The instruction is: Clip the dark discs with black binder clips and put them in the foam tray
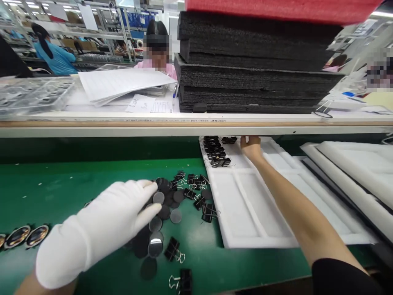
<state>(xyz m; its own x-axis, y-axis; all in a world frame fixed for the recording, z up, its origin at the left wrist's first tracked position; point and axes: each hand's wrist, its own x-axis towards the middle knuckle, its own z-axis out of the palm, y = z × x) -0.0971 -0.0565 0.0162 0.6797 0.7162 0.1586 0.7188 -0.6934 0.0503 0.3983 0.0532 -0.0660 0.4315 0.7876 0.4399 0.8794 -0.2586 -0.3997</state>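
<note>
My left hand (119, 213), in a white glove, is over a pile of dark round discs (155, 224). Thumb and fingers are apart, with a disc showing between their tips; it seems to lie on the pile. Bare, my right hand (251, 148) reaches under the shelf edge at the far part of a white foam tray (254, 241). Its fingers are curled and partly hidden, so what they hold is not visible. Beside it in the tray are rows of black binder clips (215, 149). Loose binder clips (199, 202) lie between the discs and the tray.
A white shelf edge (153, 131) crosses above the green table (92, 168). On the shelf stand black foam sheets (251, 82) and papers (123, 84). Oval framed pieces (37, 235) lie at left, more foam trays (353, 172) at right. A person in pink sits opposite.
</note>
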